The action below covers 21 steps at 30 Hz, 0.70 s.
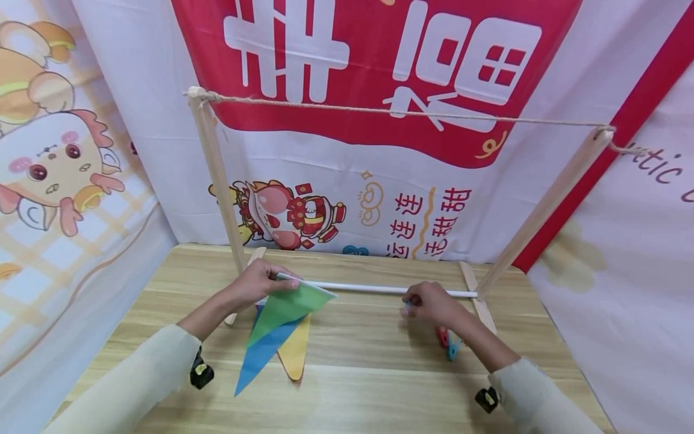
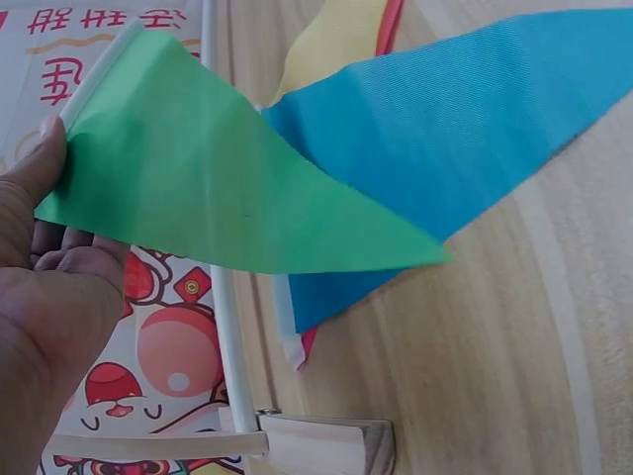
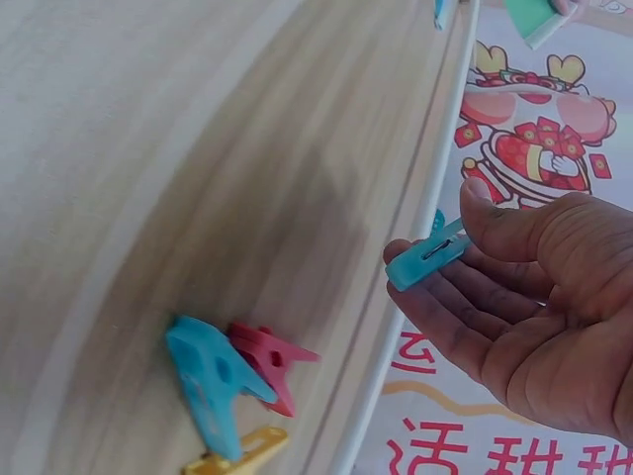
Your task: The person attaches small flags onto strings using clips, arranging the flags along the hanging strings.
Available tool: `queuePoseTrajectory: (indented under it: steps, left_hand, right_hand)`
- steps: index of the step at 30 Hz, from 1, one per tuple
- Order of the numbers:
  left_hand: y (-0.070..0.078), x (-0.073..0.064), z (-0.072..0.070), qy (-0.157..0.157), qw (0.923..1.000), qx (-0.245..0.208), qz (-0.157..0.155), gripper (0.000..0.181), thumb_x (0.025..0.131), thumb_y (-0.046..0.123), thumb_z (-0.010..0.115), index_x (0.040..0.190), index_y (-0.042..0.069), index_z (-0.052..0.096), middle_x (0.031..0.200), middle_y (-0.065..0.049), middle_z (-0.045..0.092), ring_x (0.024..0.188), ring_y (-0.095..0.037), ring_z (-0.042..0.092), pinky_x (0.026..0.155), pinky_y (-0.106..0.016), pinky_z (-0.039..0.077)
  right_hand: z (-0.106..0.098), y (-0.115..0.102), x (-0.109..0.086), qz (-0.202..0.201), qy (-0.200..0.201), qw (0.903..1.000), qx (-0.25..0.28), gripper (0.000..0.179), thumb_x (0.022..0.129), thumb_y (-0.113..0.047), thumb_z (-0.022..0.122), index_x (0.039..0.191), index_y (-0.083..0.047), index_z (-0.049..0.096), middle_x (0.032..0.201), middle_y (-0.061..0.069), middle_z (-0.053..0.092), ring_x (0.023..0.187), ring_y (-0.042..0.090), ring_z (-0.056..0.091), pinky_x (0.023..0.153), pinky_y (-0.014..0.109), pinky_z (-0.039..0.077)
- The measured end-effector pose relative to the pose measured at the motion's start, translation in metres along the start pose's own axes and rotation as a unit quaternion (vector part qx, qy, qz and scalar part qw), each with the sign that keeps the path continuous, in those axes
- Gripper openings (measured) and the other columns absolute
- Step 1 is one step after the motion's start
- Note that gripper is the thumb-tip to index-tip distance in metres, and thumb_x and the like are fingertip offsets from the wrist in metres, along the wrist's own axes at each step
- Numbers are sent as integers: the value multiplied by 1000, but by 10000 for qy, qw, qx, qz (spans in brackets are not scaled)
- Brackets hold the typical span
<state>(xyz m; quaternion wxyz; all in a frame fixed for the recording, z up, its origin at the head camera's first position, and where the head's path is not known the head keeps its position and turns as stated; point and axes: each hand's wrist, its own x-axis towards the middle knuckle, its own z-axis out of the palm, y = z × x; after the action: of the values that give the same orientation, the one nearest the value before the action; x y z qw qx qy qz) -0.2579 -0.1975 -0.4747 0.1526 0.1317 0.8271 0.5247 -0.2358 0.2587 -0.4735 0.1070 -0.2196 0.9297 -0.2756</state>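
Observation:
My left hand (image 1: 264,283) pinches a green triangular flag (image 2: 208,178) by its white-edged side, thumb on the front. Below it on the table lie a blue flag (image 2: 425,129) and a yellow flag (image 1: 295,355), partly overlapped by the green one. A sliver of red (image 2: 390,25) shows beside the yellow flag. In the right wrist view my right hand (image 3: 544,297) holds a light blue clothespin (image 3: 427,259) between thumb and fingers. Near that hand on the table rest a blue clothespin (image 3: 210,381), a red clothespin (image 3: 272,361) and a yellow clothespin (image 3: 237,455).
A wooden frame's left post (image 1: 217,175) and right post (image 1: 547,205) stand at the table's back, with a twine (image 1: 347,108) strung between their tops. A white rod (image 1: 374,289) joins them low down. Printed cloth (image 1: 336,199) hangs behind the table (image 1: 379,386).

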Motion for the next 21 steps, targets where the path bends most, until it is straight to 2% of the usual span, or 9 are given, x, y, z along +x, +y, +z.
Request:
queuePoseTrajectory:
  steps: [1,8,14,21]
  left_hand:
    - [0,1,-1,25,10000,-10,42,30,106,31,83,126,10,87,114,-7,83,100,-21,63,91,-30,57]
    - [10,9,-5,284,9993,-220,120,35,105,34,83,127,6,86,119,-9,85,100,-21,70,90,-29,61]
    - [17,10,-10,538,9979,-373,-36,37,104,37,85,124,6,86,110,-4,81,97,-23,66,85,-29,60]
    - [30,10,-19,765,9961,-392,179,37,103,34,86,128,6,85,118,-3,84,103,-17,71,86,-28,62]
  right_hand:
    - [-7,-15,-4,240,-28,9997,-36,29,99,-19,89,116,3,82,98,7,84,91,14,77,86,40,67]
    - [-17,-22,-1,670,12,9977,-112,26,100,-18,88,119,-1,82,102,4,84,94,14,75,85,39,66]
    - [-23,-27,3,638,84,9979,-93,27,100,-18,88,121,-1,82,106,6,84,96,16,77,86,39,67]
    - [-42,-40,7,462,254,9985,-146,32,101,-20,87,124,1,81,109,10,83,100,21,77,90,43,67]
